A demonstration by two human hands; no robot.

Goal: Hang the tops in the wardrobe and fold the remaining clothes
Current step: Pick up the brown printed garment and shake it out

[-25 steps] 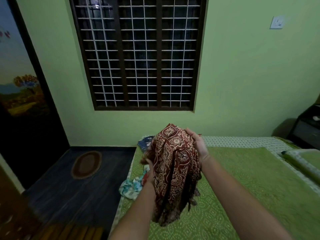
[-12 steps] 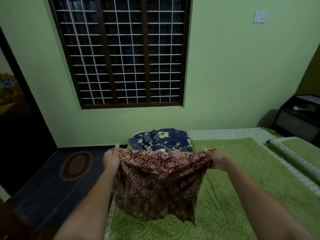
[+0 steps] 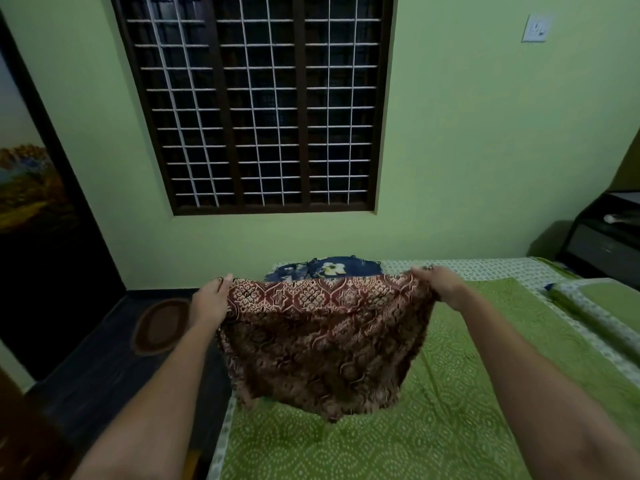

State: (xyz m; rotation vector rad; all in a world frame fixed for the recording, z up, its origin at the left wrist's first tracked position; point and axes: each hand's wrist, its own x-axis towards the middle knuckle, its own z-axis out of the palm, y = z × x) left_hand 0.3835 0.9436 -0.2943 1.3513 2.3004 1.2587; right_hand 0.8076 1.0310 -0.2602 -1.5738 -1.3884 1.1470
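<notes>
A second ago we held the maroon printed garment (image 3: 322,337) bunched in both hands; now we have it spread wide above the green bedspread (image 3: 450,393), which suggests sorting is over and folding is about to begin. From left: an oval rug (image 3: 161,325) on the dark floor, then our left hand (image 3: 211,301), its fingers (image 3: 225,284) pinching the cloth's left top corner. The cloth hangs taut between both hands, its lower edge drooping to just above the bed. Behind it a blue floral garment (image 3: 329,268) lies near the wall. Our right hand (image 3: 441,285) grips the right top corner, fingers curled into the fabric, though blur hides exactly how.
</notes>
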